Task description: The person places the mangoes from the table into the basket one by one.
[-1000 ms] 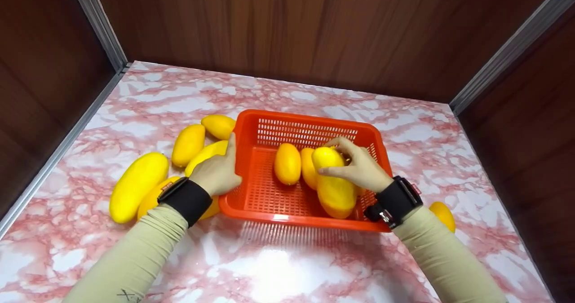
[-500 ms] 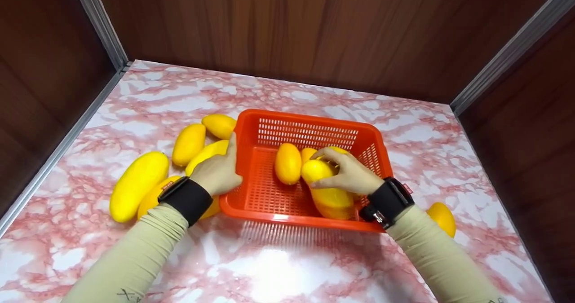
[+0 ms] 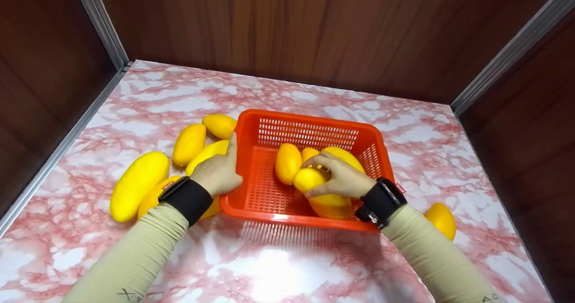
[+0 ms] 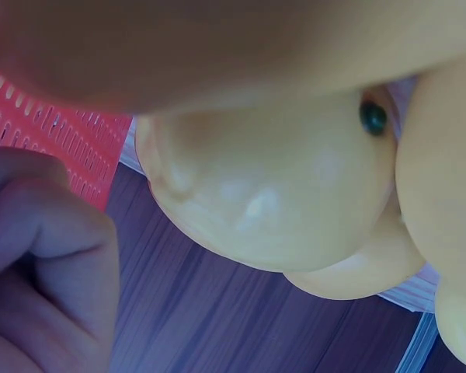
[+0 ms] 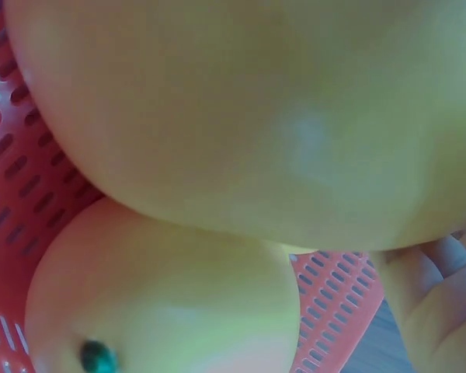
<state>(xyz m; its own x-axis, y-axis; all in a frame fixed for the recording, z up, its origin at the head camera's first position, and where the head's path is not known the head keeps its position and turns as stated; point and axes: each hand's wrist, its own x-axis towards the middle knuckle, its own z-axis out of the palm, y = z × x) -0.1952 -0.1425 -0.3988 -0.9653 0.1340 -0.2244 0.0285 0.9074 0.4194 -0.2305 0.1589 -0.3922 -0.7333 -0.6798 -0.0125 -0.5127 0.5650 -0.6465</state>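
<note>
My left hand (image 3: pixel 216 173) grips the left rim of a red-orange plastic basket (image 3: pixel 280 217), its index finger lying along the edge. In the left wrist view, bent fingers (image 4: pixel 54 233) show beside the basket's slotted wall. Inside the basket, my right hand (image 3: pixel 339 175) holds a yellow mango (image 3: pixel 310 179) by its upper end, fingers over the far side and thumb on the near side. That mango fills the top of the right wrist view, above another mango (image 5: pixel 171 295) with a green stem spot. A smaller mango (image 3: pixel 288 163) lies just left of the held one.
Several mangoes crowd left of the basket, among them a large one (image 3: pixel 139 186) and a smaller one (image 3: pixel 189 144). Another mango (image 3: pixel 441 221) lies right of my right forearm. Brown wood-grain panels (image 3: pixel 287 33) enclose the marbled pink-white table (image 3: pixel 179 87).
My right hand has moved left and toward me, tilting the held mango's upper end leftward. A large mango behind that hand has come into view. The left hand and basket have stayed put.
</note>
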